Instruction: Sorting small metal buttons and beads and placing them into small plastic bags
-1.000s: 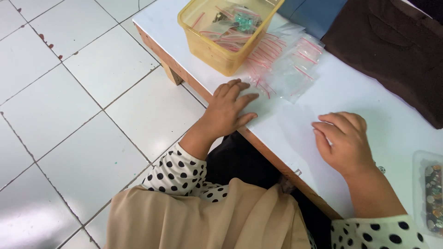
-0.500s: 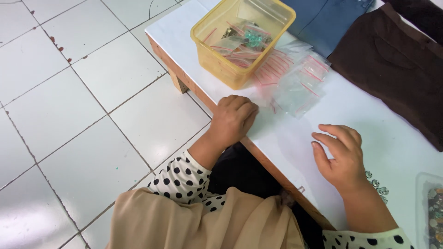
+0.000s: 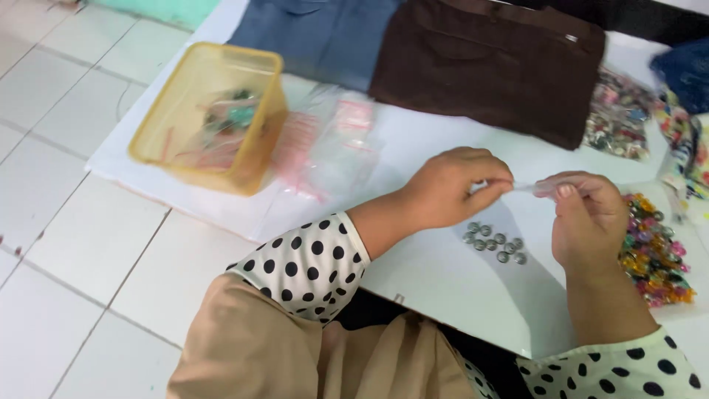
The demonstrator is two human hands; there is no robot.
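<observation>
While both hands (image 3: 450, 188) (image 3: 587, 218) grip 1 clear bag (image 3: 526, 187), approx 9 silver buttons (image 3: 495, 242) below; 1 yellow tub (image 3: 210, 118)

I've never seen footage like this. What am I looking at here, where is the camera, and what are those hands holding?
There is no machine here: the camera sits on a person's head and looks down at their own two bare hands, in polka-dot sleeves. The left hand and right hand pinch between them a small clear plastic bag, thin and hard to make out. Below it, on the white table, lies a little cluster of small round silvery buttons. To the right is a heap of colourful beads. Farther off stand a yellow plastic tub, a pile of clear bags, and folded brown and blue cloth.
</observation>
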